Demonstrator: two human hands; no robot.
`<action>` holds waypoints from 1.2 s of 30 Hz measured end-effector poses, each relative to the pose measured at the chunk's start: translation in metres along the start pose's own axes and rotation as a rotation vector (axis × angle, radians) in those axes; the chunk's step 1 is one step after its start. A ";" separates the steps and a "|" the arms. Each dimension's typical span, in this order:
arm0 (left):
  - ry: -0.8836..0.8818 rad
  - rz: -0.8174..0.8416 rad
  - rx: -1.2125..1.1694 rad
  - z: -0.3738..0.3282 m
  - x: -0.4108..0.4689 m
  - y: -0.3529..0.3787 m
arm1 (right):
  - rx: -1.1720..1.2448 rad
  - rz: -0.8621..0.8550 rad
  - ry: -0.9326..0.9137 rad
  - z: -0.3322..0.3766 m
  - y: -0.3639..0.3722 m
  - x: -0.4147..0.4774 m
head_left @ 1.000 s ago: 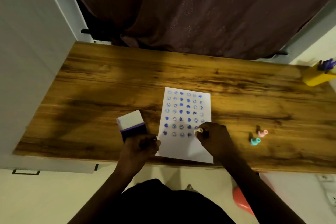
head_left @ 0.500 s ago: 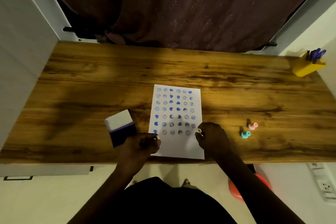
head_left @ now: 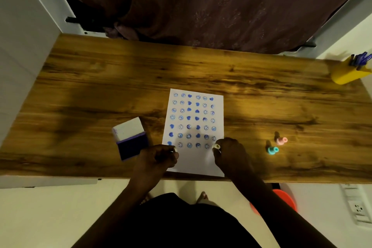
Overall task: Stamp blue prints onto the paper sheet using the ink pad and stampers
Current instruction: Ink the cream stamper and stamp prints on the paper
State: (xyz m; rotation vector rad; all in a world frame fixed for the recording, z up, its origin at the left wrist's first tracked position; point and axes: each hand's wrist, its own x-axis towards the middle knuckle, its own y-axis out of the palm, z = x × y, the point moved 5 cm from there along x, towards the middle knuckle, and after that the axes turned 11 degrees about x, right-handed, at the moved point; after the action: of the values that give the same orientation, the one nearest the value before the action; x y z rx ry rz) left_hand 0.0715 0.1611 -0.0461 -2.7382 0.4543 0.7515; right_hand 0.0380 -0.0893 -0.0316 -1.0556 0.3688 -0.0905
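The paper sheet (head_left: pixel 193 159) lies between your hands, nearly full; your right hand (head_left: pixel 231 153), pinching a pale stamper (head_left: pixel 216 146), has slid down beside the bottom row's end, while your left hand (head_left: pixel 156 157) pinches another.

Two bare forearms come in from six o'clock, no sleeves showing, left hand (head_left: pixel 156 158) and right hand (head_left: pixel 231 154) ringless, black clothing (head_left: pixel 181 221) covering the lap.
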 end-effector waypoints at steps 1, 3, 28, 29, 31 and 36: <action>0.002 -0.005 -0.001 -0.001 0.001 0.001 | 0.002 0.000 0.003 0.000 0.001 -0.001; -0.003 -0.018 -0.008 -0.002 0.003 0.003 | 0.007 -0.009 0.010 0.001 0.002 -0.002; 0.114 0.029 0.034 -0.029 -0.016 0.024 | 0.617 -0.241 0.116 -0.013 -0.087 -0.029; 0.119 0.048 0.029 -0.031 -0.018 0.029 | 0.749 -0.210 0.136 -0.013 -0.087 -0.036; 0.126 0.080 0.018 -0.035 -0.022 0.036 | 0.954 -0.139 0.139 -0.011 -0.082 -0.052; 0.126 0.191 0.021 -0.041 -0.029 0.061 | 1.006 -0.008 0.110 -0.003 -0.062 -0.078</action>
State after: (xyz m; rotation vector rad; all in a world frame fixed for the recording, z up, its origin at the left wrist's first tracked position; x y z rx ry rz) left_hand 0.0439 0.0984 -0.0075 -2.7604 0.7546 0.6156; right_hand -0.0296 -0.1031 0.0406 -0.0569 0.3533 -0.3058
